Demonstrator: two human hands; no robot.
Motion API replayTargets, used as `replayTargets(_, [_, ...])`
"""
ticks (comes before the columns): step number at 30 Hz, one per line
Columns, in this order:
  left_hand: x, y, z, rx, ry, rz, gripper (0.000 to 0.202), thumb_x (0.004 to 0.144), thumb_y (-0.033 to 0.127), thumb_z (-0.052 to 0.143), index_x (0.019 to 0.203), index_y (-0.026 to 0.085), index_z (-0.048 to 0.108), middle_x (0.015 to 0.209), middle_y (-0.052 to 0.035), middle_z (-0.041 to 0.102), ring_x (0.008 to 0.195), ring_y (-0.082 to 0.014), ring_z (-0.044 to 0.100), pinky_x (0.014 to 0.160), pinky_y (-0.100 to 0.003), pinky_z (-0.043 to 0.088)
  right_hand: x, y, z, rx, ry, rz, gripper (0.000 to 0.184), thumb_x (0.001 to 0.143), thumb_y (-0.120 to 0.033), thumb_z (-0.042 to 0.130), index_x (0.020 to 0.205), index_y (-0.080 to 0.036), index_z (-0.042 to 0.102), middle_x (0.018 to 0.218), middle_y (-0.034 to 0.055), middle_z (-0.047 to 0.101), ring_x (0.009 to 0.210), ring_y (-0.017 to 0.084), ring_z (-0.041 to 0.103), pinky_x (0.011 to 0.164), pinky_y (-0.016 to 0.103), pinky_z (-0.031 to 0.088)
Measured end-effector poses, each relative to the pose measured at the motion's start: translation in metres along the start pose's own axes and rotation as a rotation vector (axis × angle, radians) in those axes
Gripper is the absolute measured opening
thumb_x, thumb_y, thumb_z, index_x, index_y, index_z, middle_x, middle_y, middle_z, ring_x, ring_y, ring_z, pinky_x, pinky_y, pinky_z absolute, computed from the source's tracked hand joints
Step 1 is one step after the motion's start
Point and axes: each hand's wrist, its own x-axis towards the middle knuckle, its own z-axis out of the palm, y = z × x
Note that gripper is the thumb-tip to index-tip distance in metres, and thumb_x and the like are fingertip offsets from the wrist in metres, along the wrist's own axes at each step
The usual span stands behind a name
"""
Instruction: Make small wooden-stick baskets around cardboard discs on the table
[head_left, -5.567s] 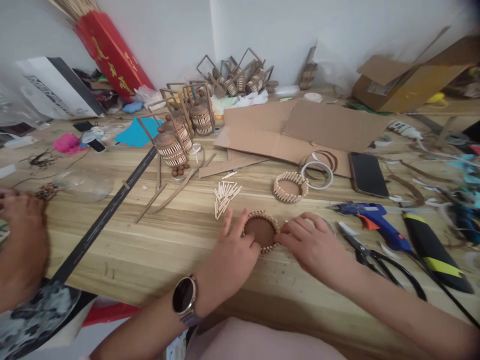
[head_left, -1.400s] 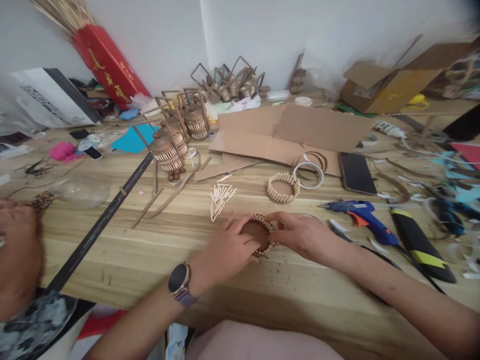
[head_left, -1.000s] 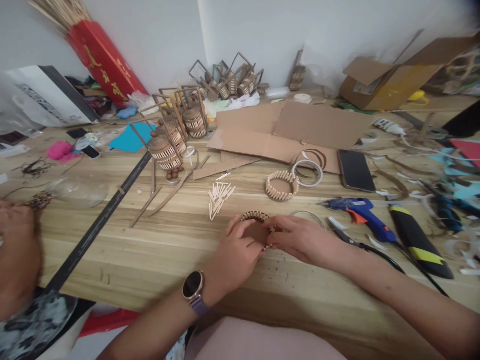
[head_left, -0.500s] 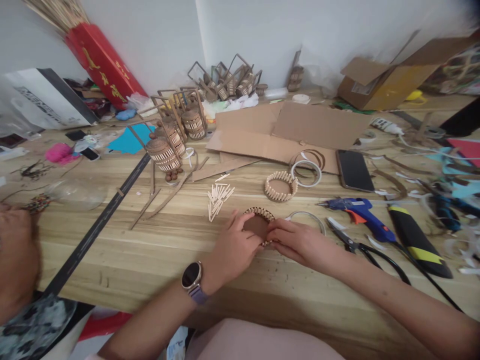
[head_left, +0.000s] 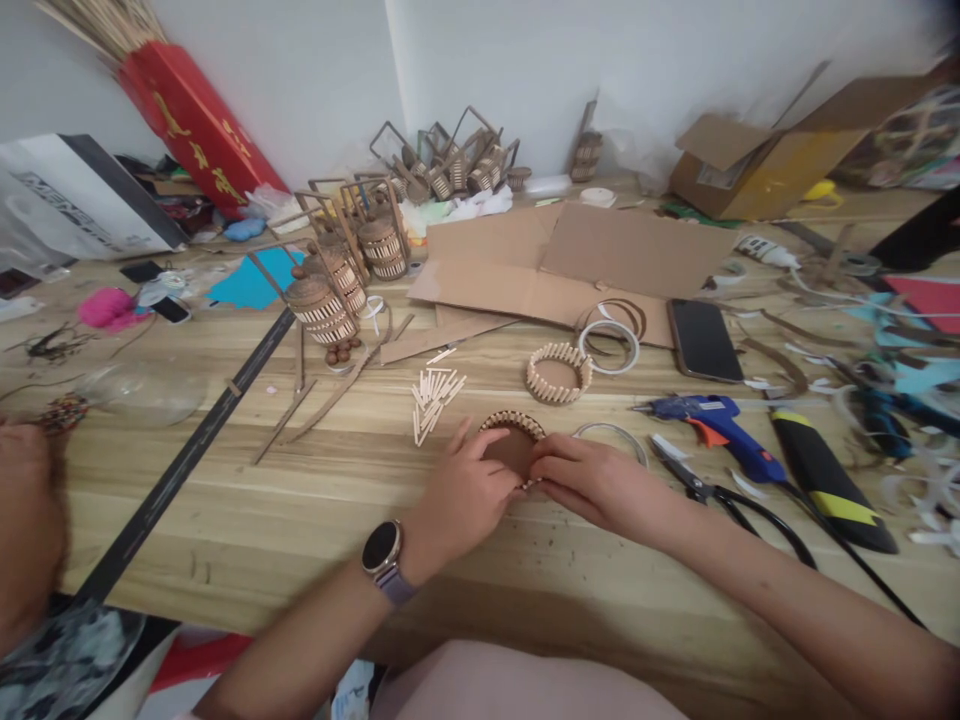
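Note:
A small round basket base point(head_left: 510, 452) with a brown floor and a rim of short pale sticks lies on the wooden table between my hands. My left hand point(head_left: 469, 480) grips its left and near side, fingers reaching over the rim. On the right, my right hand point(head_left: 589, 480) pinches the near-right part of the rim; its fingertips are partly hidden. Just beyond is a pile of short wooden sticks point(head_left: 437, 400). A second ring of upright sticks point(head_left: 559, 374) stands farther back, touching or close to a white ring point(head_left: 609, 347). Another thin ring point(head_left: 615, 436) lies behind my right hand.
Right of my hands lie a blue glue gun point(head_left: 716, 425), scissors point(head_left: 705, 487), a black-and-yellow cutter point(head_left: 829, 480) and a phone point(head_left: 705, 340). Cardboard sheets point(head_left: 637, 255) and miniature baskets point(head_left: 322, 310) stand behind. A black strip point(head_left: 195, 440) crosses the left; another person's hand point(head_left: 30, 510) rests beyond it.
The view has shifted slightly, so everything sits a little farther left. Both hands keep their hold on the basket base, with only small finger movement.

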Motion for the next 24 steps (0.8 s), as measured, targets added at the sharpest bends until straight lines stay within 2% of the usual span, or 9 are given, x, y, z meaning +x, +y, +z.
replayTargets(3, [0.005, 0.000, -0.004, -0.004, 0.024, -0.017, 0.018, 0.094, 0.018, 0.058, 0.084, 0.018, 0.073, 0.085, -0.0048, 0.077, 0.127, -0.0296, 0.054, 0.117, -0.060, 0.025, 0.000, -0.001, -0.002, -0.024, 0.025, 0.043, 0.023, 0.100, -0.024, 0.042, 0.102, -0.020, 0.064, 0.112, 0.0104, 0.066, 0.092, 0.019, 0.068, 0.078, 0.031, 0.055])
replayTargets(6, [0.011, -0.002, -0.006, 0.000, 0.043, -0.056, 0.015, 0.092, 0.017, 0.060, 0.083, 0.017, 0.072, 0.087, -0.0057, 0.077, 0.125, -0.0318, 0.056, 0.116, -0.061, 0.028, -0.009, -0.007, -0.002, -0.044, 0.129, 0.133, 0.028, 0.098, -0.026, 0.047, 0.124, -0.018, 0.056, 0.132, 0.0173, 0.058, 0.109, 0.025, 0.066, 0.088, 0.041, 0.057])
replayTargets(8, [0.014, -0.004, -0.006, -0.001, 0.042, -0.081, 0.013, 0.091, 0.016, 0.061, 0.082, 0.017, 0.072, 0.088, -0.0054, 0.077, 0.124, -0.0326, 0.056, 0.114, -0.062, 0.030, -0.021, -0.015, -0.003, -0.046, 0.201, 0.177, 0.033, 0.097, -0.026, 0.051, 0.129, -0.019, 0.053, 0.133, 0.0177, 0.058, 0.115, 0.026, 0.064, 0.091, 0.043, 0.056])
replayTargets(13, [0.013, -0.011, 0.001, 0.071, 0.059, -0.015, 0.009, 0.091, 0.016, 0.062, 0.093, 0.015, 0.071, 0.096, -0.0057, 0.076, 0.124, -0.0342, 0.055, 0.112, -0.066, 0.032, -0.066, -0.035, -0.004, -0.056, 0.308, 0.265, 0.020, 0.099, -0.027, 0.048, 0.107, -0.022, 0.065, 0.114, 0.0120, 0.070, 0.103, 0.021, 0.070, 0.084, 0.033, 0.060])
replayTargets(18, [0.005, -0.011, 0.003, 0.186, 0.199, 0.081, 0.028, 0.095, 0.023, 0.057, 0.118, 0.010, 0.063, 0.115, -0.0115, 0.072, 0.121, -0.0369, 0.056, 0.103, -0.068, 0.041, -0.119, -0.034, -0.002, -0.132, 0.407, 0.494, 0.025, 0.099, -0.031, 0.046, 0.094, -0.025, 0.069, 0.091, 0.0050, 0.075, 0.084, 0.019, 0.073, 0.073, 0.029, 0.060])
replayTargets(22, [-0.003, 0.005, 0.001, 0.174, 0.327, 0.128, 0.025, 0.099, 0.023, 0.048, 0.116, 0.014, 0.065, 0.117, -0.0085, 0.072, 0.126, -0.0331, 0.053, 0.110, -0.061, 0.036, -0.161, -0.021, 0.003, -0.229, 0.458, 0.737, 0.034, 0.098, -0.044, 0.044, 0.089, -0.025, 0.072, 0.084, 0.0049, 0.076, 0.073, 0.021, 0.073, 0.065, 0.033, 0.059])
replayTargets(24, [-0.006, 0.015, -0.001, 0.137, 0.339, 0.145, 0.023, 0.100, 0.022, 0.047, 0.112, 0.016, 0.066, 0.117, -0.0056, 0.072, 0.128, -0.0300, 0.051, 0.115, -0.055, 0.031, -0.175, -0.015, 0.005, -0.253, 0.467, 0.827, 0.038, 0.097, -0.047, 0.043, 0.087, -0.025, 0.072, 0.083, 0.0054, 0.075, 0.071, 0.022, 0.072, 0.063, 0.035, 0.059])
